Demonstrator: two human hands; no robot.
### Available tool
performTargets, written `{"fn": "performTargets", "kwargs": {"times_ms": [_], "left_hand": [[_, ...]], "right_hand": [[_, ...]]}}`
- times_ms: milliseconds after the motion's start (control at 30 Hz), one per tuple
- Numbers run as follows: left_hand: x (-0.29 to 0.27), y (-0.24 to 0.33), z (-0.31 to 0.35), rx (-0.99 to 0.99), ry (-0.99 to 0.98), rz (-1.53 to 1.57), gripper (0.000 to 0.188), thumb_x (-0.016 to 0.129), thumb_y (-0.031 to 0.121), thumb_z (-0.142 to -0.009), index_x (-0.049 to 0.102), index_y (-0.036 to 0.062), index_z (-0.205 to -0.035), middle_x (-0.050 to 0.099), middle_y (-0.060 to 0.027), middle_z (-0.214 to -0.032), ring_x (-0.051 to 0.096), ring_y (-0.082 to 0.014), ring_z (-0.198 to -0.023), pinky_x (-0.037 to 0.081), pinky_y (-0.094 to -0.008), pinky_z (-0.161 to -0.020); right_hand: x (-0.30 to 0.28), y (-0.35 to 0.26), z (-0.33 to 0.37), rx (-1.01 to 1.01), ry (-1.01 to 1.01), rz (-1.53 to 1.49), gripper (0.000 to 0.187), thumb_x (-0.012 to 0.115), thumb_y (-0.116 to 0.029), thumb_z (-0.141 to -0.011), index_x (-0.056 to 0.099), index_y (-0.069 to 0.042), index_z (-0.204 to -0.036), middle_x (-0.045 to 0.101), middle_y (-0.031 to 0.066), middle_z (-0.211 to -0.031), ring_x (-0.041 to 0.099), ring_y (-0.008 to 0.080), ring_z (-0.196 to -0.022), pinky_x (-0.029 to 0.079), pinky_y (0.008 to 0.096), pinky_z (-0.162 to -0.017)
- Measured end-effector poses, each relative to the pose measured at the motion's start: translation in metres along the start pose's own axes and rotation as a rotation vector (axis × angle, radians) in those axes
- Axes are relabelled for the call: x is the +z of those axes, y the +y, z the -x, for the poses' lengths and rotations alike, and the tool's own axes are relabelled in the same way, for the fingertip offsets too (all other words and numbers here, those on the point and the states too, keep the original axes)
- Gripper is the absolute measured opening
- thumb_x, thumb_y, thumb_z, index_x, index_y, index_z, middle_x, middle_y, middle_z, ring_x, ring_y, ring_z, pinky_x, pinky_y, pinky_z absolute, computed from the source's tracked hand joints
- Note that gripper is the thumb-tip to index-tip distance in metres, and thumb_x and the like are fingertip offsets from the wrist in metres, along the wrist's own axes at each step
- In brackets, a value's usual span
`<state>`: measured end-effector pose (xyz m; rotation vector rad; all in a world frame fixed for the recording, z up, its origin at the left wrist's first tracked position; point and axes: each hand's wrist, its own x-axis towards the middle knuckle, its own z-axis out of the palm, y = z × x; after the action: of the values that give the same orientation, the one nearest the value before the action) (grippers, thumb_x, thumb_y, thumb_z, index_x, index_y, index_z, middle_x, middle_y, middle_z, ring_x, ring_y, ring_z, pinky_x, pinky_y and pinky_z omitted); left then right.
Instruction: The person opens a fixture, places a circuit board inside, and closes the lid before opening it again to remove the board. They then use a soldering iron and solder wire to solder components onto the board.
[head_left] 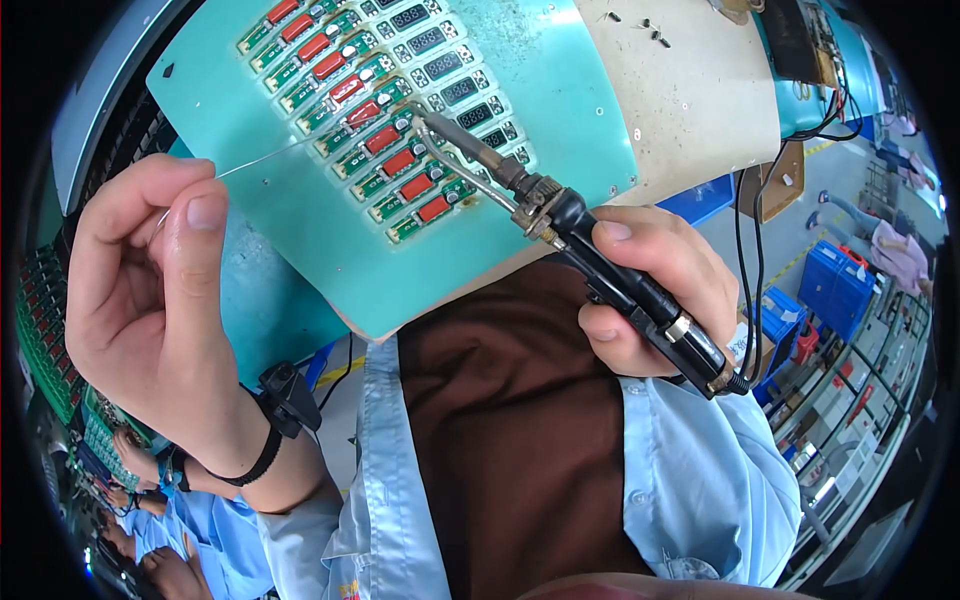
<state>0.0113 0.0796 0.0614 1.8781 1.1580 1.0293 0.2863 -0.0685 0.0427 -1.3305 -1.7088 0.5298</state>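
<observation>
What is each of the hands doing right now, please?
Left hand: closed, pinching a thin silver solder wire between thumb and fingers.
Right hand: closed around the black-handled soldering iron, tip at the green circuit boards.

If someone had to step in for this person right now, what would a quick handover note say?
Left hand: pinching a thin solder wire between thumb and fingers, fed across toward the boards.
Right hand: gripping the soldering iron by its black handle, tip down at a board near the middle of the rows.
Things: small green boards with red parts and dark displays sit in rows on a teal tray, which lies tilted in front of the person.
Done: cannot tell which joints are already soldered.
Left: wire end and iron tip meet at one board; the other boards in the rows lie beside it.
</observation>
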Motion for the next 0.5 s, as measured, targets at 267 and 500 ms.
{"fn": "performTargets", "kwargs": {"times_ms": [267,500], "left_hand": [[0.0,-0.006,0.013,0.007,-0.02,0.017,0.015,0.075,-0.002,-0.093,0.07,-0.0056,-0.108,0.071,-0.0039,-0.092,0.06,-0.0031,-0.076,0.044,-0.0149,-0.069],[0.0,-0.006,0.015,-0.051,-0.068,-0.005,0.015,0.069,-0.003,-0.097,0.069,-0.0066,-0.112,0.07,-0.0054,-0.104,0.061,-0.0058,-0.088,0.048,-0.0188,-0.083]], "right_hand": [[0.015,0.006,0.013,-0.053,0.061,-0.015,0.04,0.084,-0.018,-0.086,0.07,0.002,-0.117,0.075,0.0156,-0.1,0.073,0.026,-0.08,0.058,0.0327,-0.068],[0.012,0.01,0.012,-0.108,0.009,0.027,0.049,0.083,-0.026,-0.087,0.065,0.01,-0.115,0.073,0.0255,-0.094,0.074,0.0289,-0.077,0.058,0.0322,-0.07]]}}
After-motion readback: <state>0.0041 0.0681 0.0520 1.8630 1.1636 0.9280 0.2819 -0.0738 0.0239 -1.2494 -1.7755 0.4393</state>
